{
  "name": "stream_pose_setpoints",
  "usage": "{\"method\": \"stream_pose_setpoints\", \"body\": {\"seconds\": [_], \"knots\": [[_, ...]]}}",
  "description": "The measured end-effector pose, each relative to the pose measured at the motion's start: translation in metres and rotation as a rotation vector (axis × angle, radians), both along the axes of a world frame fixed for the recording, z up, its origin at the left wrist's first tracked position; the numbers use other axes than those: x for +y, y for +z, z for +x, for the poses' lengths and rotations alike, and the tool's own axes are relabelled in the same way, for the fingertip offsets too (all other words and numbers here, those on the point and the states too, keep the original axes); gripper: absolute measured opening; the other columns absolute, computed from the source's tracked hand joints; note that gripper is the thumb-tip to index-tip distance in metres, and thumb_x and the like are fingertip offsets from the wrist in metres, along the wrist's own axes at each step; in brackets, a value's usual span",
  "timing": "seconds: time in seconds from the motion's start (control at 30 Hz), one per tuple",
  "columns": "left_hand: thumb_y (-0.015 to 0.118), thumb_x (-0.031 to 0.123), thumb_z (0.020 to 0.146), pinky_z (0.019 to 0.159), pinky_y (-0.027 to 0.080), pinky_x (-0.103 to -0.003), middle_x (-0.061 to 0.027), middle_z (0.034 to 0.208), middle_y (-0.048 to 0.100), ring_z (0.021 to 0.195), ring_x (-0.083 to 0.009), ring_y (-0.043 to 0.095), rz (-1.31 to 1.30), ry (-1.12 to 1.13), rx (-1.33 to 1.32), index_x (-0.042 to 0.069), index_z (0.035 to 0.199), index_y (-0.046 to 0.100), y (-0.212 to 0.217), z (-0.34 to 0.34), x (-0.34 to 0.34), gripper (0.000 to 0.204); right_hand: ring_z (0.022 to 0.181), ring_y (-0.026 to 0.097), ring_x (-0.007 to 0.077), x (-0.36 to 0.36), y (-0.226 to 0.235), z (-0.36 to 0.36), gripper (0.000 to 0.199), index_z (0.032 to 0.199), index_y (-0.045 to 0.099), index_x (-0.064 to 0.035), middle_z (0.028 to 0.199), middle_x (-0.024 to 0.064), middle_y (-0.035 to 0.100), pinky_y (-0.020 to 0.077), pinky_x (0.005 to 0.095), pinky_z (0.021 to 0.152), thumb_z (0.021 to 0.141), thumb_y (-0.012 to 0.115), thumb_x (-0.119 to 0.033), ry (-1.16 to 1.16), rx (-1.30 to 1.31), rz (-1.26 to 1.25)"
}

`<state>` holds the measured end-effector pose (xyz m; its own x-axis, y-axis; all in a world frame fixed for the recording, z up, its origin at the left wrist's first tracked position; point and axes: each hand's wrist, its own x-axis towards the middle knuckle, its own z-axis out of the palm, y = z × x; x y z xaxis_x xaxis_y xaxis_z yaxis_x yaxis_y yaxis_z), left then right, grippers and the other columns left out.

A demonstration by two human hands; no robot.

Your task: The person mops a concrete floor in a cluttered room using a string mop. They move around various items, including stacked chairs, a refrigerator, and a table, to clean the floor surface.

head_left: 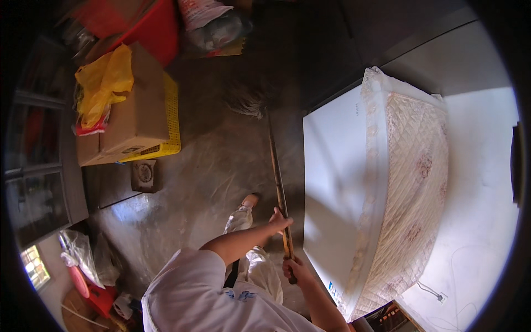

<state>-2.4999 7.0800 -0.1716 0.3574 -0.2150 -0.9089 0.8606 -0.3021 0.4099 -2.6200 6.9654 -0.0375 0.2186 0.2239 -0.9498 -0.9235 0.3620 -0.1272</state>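
Both left hand [280, 221] and right hand [299, 270] grip a long brown wooden pole [276, 174]; mopping imo, next stroke needs steering.

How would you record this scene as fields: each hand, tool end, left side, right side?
Left hand: gripping a wooden mop handle, nearer the mop head
Right hand: gripping near the handle's other end
Mop head: stringy, blurred
Left side: cardboard box, yellow plastic bag on it, perforated yellow crate
Right side: white chest-style appliance, quilted cover on top
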Motion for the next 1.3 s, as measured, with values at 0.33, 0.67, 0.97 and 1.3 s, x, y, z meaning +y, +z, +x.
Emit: {"method": "stream_pose_setpoints", "body": {"seconds": [0.33,0.67,0.97,1.3], "knots": [[0.064,0.034,0.077,0.046,0.053,-0.03,-0.0117,0.091,0.059,0.061,-0.022,0.061,-0.029,0.249,-0.438,0.006,0.123,0.04,-0.11,0.325,0.065,0.059,0.037,0.041,0.0131,0.073,-0.143,0.358,0.024,0.059,0.045,-0.0116,0.046,0.0019,0.043,0.0312,0.0252,0.035,0.082,0.051,-0.016,-0.102,-0.311,0.15],[0.068,0.027,0.073,0.053,0.052,-0.034,-0.0093,0.089,0.058,0.073,-0.0199,0.06,-0.084,0.122,-0.521,0.014,0.134,0.027,-0.06,0.281,0.033,0.075,0.046,0.038,0.0061,0.032,-0.168,0.325,0.003,0.082,0.048,-0.0043,0.062,-0.0011,0.042,0.031,0.0161,0.038,0.082,0.051,-0.006,-0.399,-0.248,0.421],[0.066,0.03,0.069,0.08,0.048,-0.042,-0.0255,0.115,0.048,0.097,-0.0371,0.056,0.4,-0.326,-0.581,0.012,0.139,-0.002,-0.072,0.045,-0.049,0.099,0.048,0.041,0.0085,-0.024,-0.098,0.025,0.013,0.091,0.048,-0.0044,0.062,0.0007,0.044,0.0312,0.0223,0.042,0.079,0.055,-0.006,-0.229,-0.249,0.101],[0.062,0.025,0.071,0.083,0.045,-0.044,-0.0263,0.119,0.043,0.101,-0.0398,0.052,0.362,-0.353,-0.383,0.01,0.138,-0.002,-0.009,-0.27,-0.092,0.094,0.045,0.048,0.0125,-0.059,-0.011,-0.293,0.017,0.09,0.049,-0.0016,0.06,0.0035,0.049,0.0392,0.0271,0.043,0.077,0.056,-0.009,0.107,-0.297,-0.308]]}}
